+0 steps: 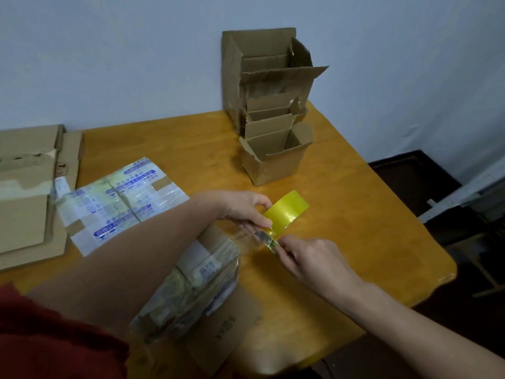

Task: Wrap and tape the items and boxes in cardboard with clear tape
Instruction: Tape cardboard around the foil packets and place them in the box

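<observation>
Left grip (246,210): fingers and thumb curled around the yellow tape roll (287,212), holding it on edge just above the tabletop (369,214), centre of frame.
Right grip (308,258): fingers closed on a small blade (266,239); its tip is at the lower edge of the roll, just below the left fingertips.
Tape: a glossy clear strip (243,242) appears to run from the roll leftwards to the bundle; its edges are hard to make out.
Bundle (196,277): printed packets wrapped in clear film, lying under the left forearm, lower centre, resting on a flat cardboard sheet (226,332) with dark printing.
Second packet (123,198): flat, blue-printed, taped with brown strips, centre left, apart from the bundle.
Flattened cardboard (27,192): stacked sheets at the left edge of the frame, touching the second packet.
Small open box (276,162): upright, flaps raised, above the roll and apart from it.
Tall open box (262,77): directly behind the small one, against the wall, torn flaps.
Sleeve (41,337): red, lower left corner.
</observation>
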